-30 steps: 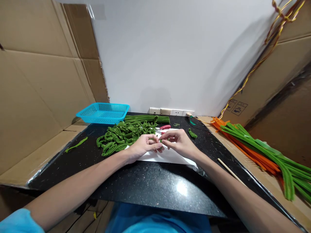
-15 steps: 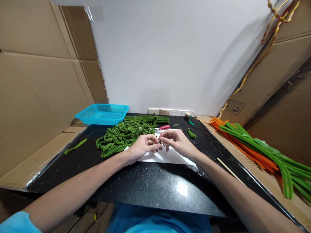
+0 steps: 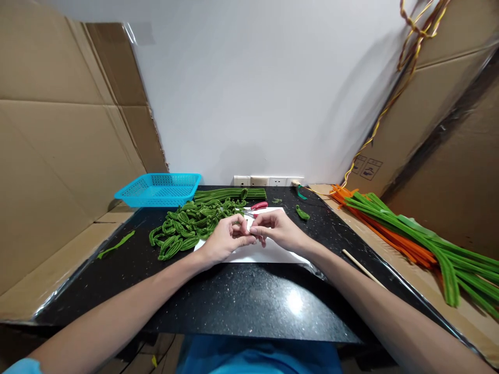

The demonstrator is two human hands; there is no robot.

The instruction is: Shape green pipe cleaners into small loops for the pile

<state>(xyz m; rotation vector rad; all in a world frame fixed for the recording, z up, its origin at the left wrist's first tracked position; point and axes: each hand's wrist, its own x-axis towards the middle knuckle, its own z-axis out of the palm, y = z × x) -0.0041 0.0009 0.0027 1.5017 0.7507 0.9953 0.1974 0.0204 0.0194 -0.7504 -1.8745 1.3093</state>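
Over a white sheet [image 3: 257,253], my left hand [image 3: 230,237] and my right hand [image 3: 277,228] meet with curled fingers, their fingertips almost touching. Both are closed around something too small and hidden to make out. Left of them lies a heap of looped dark green fuzzy strips [image 3: 187,223]. Red-handled pliers or scissors [image 3: 259,206] rest just behind my hands, partly on the sheet. A bundle of straight green stems [image 3: 230,194] lies behind the heap. One loose green loop [image 3: 302,212] sits to the right on the black countertop [image 3: 234,301].
A blue basket [image 3: 159,190] stands at the back left. Orange strips [image 3: 405,241] and bright green strips [image 3: 421,236] lie on cardboard at the right, near a thin wooden stick [image 3: 362,267]. Sockets [image 3: 277,181] line the wall's base; a green scrap [image 3: 117,244] lies left.
The view has shifted slightly, moving the scene a little to the left. The bit of dark green seen between my fingertips earlier is no longer clearly visible.
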